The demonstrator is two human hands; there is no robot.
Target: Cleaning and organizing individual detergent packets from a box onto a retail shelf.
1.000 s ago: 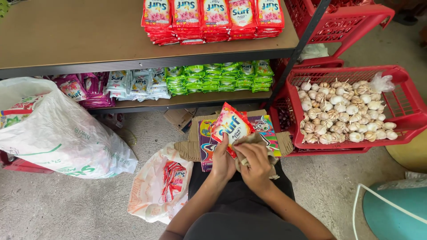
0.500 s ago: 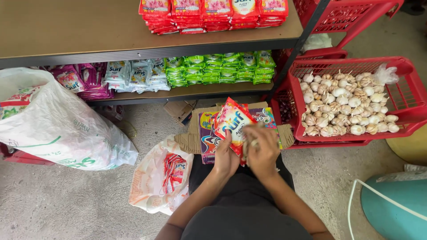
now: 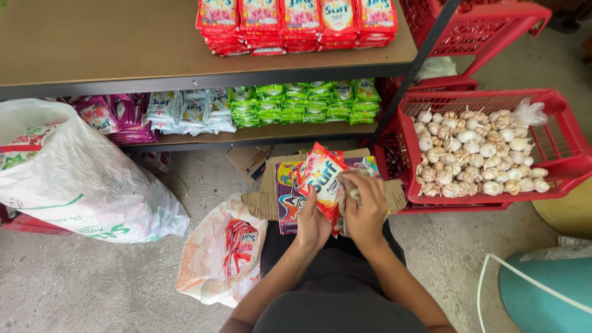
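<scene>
Perhaps both hands (image 3: 345,216) around sachets (image 3: 320,179).

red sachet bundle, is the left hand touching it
Touching. The head view shows the left hand wrapped around the lower edge of the red sachet bundle, fingers closed on it with no gap; the right hand meets it too.

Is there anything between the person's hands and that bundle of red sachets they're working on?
Nothing visible. The left hand grips the bundle of red and orange sachets from below, and the right hand presses directly against its right edge. Both hands touch it, above the flattened cardboard box on the floor.
</scene>
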